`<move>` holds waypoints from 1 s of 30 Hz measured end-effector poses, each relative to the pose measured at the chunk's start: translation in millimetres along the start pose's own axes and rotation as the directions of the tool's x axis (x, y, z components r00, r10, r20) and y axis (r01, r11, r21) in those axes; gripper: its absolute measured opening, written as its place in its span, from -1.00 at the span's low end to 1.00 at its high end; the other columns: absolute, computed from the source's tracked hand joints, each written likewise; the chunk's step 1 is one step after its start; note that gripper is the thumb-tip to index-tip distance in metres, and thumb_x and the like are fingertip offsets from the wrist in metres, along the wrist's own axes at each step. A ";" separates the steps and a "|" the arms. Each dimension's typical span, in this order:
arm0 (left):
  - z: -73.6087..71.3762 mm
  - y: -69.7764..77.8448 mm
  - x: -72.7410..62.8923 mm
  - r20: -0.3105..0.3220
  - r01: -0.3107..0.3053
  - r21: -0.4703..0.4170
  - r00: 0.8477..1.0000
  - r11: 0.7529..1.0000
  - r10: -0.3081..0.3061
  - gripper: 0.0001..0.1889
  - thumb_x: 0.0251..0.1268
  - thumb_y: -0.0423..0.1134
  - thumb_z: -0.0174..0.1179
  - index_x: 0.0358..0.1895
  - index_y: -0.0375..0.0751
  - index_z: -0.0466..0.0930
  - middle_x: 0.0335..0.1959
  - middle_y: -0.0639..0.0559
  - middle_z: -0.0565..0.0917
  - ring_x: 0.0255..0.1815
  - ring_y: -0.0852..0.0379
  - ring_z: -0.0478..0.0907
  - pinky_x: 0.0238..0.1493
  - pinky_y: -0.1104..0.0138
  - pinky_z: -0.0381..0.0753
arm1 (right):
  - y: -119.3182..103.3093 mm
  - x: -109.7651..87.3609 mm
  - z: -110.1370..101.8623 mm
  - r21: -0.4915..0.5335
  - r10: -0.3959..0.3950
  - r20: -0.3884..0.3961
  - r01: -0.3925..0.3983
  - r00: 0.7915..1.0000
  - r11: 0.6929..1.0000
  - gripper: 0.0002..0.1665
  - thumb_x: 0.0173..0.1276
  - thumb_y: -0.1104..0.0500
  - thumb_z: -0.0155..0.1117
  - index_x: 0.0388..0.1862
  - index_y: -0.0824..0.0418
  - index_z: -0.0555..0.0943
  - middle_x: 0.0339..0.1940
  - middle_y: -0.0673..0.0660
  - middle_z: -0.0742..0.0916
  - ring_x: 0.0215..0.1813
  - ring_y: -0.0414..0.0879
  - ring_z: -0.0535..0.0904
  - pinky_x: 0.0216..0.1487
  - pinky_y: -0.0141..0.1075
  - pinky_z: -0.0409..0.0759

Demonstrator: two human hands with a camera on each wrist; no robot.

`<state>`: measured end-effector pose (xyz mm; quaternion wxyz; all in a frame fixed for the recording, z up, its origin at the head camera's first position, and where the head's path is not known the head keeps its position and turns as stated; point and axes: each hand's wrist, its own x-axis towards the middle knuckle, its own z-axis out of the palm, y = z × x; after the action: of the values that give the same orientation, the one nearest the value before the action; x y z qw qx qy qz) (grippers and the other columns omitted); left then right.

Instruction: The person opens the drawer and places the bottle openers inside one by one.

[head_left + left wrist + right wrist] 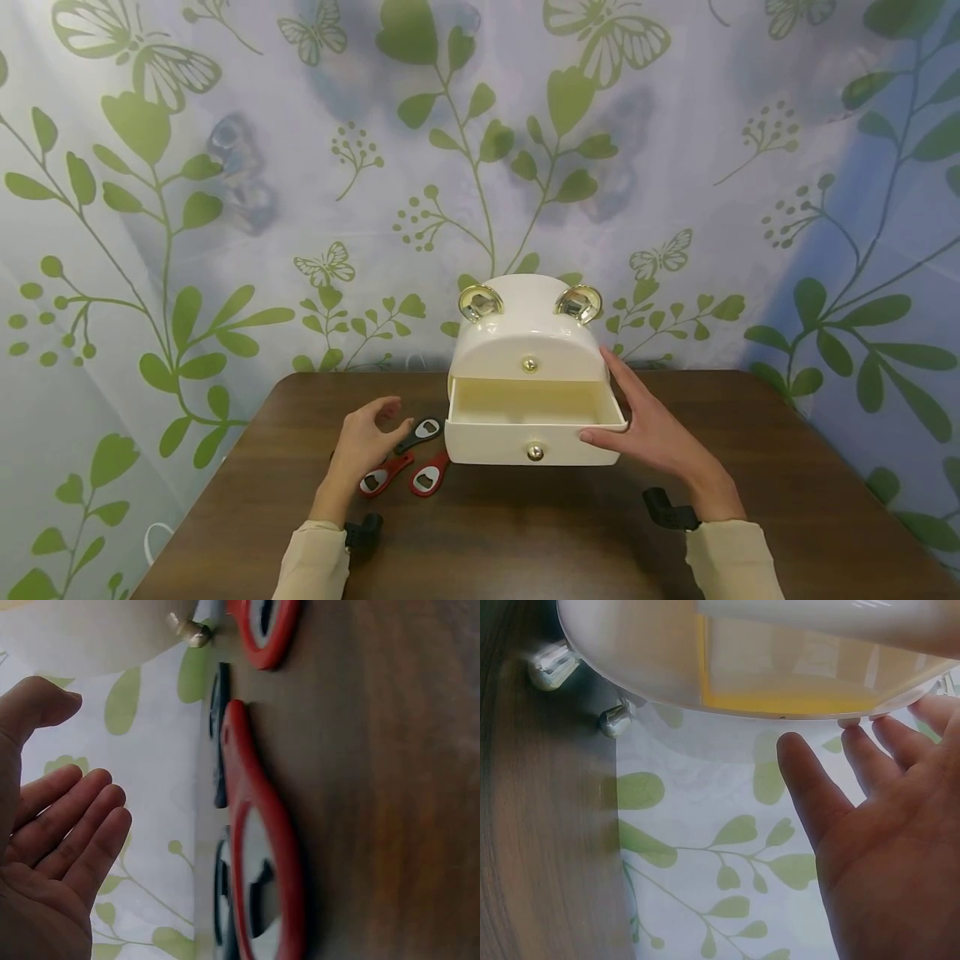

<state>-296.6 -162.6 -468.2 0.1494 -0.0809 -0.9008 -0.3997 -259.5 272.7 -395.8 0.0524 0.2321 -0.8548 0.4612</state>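
Note:
A white miniature chest of drawers point(528, 337) with two gold ear-like ornaments stands on the table, its lower drawer point(491, 443) pulled out. My right hand point(663, 429) lies along the chest's right side, thumb at the drawer's front corner. In the right wrist view, its extended fingers point(810, 776) reach the chest's curved wall. Over several bottle openers, my left hand point(362, 442) hovers with loosely bent fingers and holds nothing. A red bottle opener point(427, 479) lies nearest the drawer, another red opener point(378, 477) left of it, and a black opener point(422, 432) behind.
The brown wooden table point(517, 542) extends to both sides. Behind it hangs a curtain point(360, 208) printed with leaves and butterflies. Small metallic feet point(615, 720) support the chest, and the upper drawer with its gold knob point(530, 364) is closed.

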 end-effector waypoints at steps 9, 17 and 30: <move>9.4 -4.0 -4.0 0.016 0.014 0.025 1.000 1.000 -0.014 -0.50 0.27 -0.21 0.44 0.21 -0.38 0.62 0.09 -0.26 0.73 0.08 -0.22 0.70 0.15 -0.03 0.67 | -0.2 -0.9 0.0 -0.048 0.003 -0.007 -0.003 1.000 0.999 0.40 0.18 -0.04 0.64 0.71 -0.33 -0.17 0.67 0.10 0.13 0.22 0.19 0.56 -0.07 -0.18 0.70; 15.3 -6.7 -4.7 0.057 0.050 0.048 0.997 0.998 -0.053 -0.46 0.26 -0.18 0.44 0.25 -0.37 0.60 0.14 -0.23 0.72 0.11 -0.19 0.68 0.18 -0.04 0.65 | 0.1 -0.5 -1.0 -0.035 0.012 -0.005 -0.012 1.000 0.999 0.41 0.17 -0.04 0.64 0.71 -0.34 -0.17 0.61 0.12 0.21 0.18 0.18 0.57 -0.12 -0.21 0.72; 19.7 -13.5 -7.7 0.090 0.049 0.093 0.994 0.994 -0.057 -0.48 0.19 -0.18 0.47 0.18 -0.38 0.64 0.08 -0.25 0.74 0.08 -0.19 0.70 0.16 -0.05 0.66 | 0.1 -0.1 -0.9 -0.033 0.009 -0.002 -0.010 1.000 0.999 0.40 0.18 -0.01 0.64 0.70 -0.37 -0.17 0.62 0.12 0.19 0.15 0.15 0.58 -0.12 -0.20 0.71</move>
<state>-296.9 -157.1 -492.6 0.1003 -0.0683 -0.9258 -0.3580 -259.5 273.4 -395.4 0.0550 0.2266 -0.8634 0.4474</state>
